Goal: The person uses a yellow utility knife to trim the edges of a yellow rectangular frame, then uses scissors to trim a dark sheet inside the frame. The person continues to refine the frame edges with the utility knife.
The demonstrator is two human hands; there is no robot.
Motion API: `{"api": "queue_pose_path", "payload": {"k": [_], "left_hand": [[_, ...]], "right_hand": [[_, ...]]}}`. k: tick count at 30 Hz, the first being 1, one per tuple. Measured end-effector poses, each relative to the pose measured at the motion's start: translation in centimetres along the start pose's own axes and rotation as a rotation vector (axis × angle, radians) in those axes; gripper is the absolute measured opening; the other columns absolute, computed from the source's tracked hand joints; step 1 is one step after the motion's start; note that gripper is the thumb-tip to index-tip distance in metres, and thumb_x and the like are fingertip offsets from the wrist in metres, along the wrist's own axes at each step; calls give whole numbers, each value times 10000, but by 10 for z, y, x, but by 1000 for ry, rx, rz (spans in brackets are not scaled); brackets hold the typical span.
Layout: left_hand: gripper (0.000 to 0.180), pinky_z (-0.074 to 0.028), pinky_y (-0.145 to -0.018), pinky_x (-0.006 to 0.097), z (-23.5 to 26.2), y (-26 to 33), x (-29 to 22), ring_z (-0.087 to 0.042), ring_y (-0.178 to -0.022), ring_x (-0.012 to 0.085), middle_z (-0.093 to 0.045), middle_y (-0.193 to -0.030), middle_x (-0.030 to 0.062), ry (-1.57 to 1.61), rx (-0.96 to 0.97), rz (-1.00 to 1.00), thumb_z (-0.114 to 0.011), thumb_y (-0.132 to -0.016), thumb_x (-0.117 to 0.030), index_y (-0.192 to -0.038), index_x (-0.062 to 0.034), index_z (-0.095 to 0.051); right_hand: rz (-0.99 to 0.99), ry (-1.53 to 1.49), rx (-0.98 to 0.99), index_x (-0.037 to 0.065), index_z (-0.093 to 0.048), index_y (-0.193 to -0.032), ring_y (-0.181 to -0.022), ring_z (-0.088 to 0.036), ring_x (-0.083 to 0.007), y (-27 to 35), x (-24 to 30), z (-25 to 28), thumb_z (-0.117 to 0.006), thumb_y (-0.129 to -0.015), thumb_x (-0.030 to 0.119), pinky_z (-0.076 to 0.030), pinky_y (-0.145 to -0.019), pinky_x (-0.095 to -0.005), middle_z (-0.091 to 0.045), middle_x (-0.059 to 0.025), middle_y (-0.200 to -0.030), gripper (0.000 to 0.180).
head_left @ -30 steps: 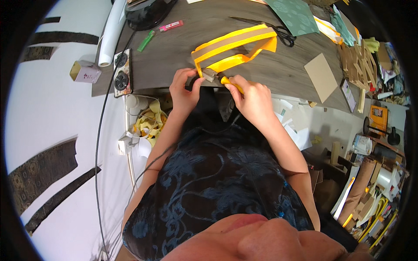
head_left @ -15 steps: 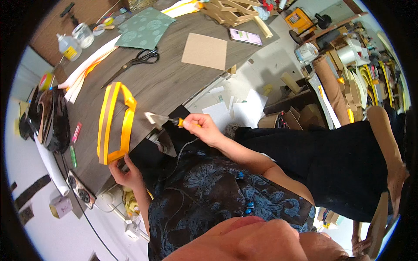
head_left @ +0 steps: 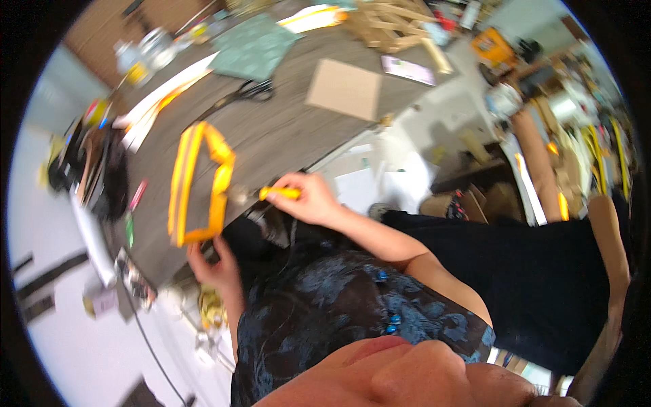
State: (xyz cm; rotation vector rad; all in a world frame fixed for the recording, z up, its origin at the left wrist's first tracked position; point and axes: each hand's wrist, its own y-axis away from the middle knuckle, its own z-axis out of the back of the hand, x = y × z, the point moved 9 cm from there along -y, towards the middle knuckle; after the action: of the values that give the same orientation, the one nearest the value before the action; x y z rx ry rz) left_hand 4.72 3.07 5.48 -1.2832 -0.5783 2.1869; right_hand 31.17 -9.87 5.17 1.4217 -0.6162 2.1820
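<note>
My left hand [head_left: 218, 266] pinches the lower end of a yellow four-sided band frame [head_left: 180, 197], which has a tan stripe along its left side. The frame stands open in the middle, over the near edge of the table. My right hand [head_left: 312, 198] is closed around the yellow handle of a tool [head_left: 281, 194]. Its metal tip points left at the frame's right side, close to it; motion blur hides whether they touch. A thin cord hangs below my right hand. Black scissors [head_left: 252, 91] lie beyond the frame.
On the grey wooden table [head_left: 288, 125] lie a tan square board [head_left: 346, 89], green patterned sheets [head_left: 252, 47] and a phone [head_left: 408, 70]. Bottles [head_left: 133, 64] and a wooden lattice piece [head_left: 390, 26] stand farther back. A black bag [head_left: 102, 169] is at the left; boxes and rolls crowd the right.
The view has shifted, so the whole scene sits farther right and is blurred. The tool's tip has come nearer to the frame's right side. Both hands keep their holds.
</note>
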Motion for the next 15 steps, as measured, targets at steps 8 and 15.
{"api": "queue_pose_path", "payload": {"k": [8, 15], "left_hand": [[937, -322, -1205, 477, -14, -13, 15, -526, -1386, 356, -531, -1458, 235, 675, 285, 96, -794, -810, -123, -1586, 6, -285], [613, -461, -1126, 441, -29, -88, 53, -619, -1284, 311, -609, -1419, 177, 1038, 321, 564, -716, -947, -304, -1462, -26, -533]], "right_hand": [[47, 262, -51, 73, -733, -926, -596, -721, -309, -20, 37, 30, -811, -915, 311, -543, -545, -386, -702, -137, -662, 250], [10, 322, -58, 49, -729, -923, -582, -712, -285, -28, 35, 46, -815, -917, 288, -531, -553, -368, -721, -130, -679, 254]]}}
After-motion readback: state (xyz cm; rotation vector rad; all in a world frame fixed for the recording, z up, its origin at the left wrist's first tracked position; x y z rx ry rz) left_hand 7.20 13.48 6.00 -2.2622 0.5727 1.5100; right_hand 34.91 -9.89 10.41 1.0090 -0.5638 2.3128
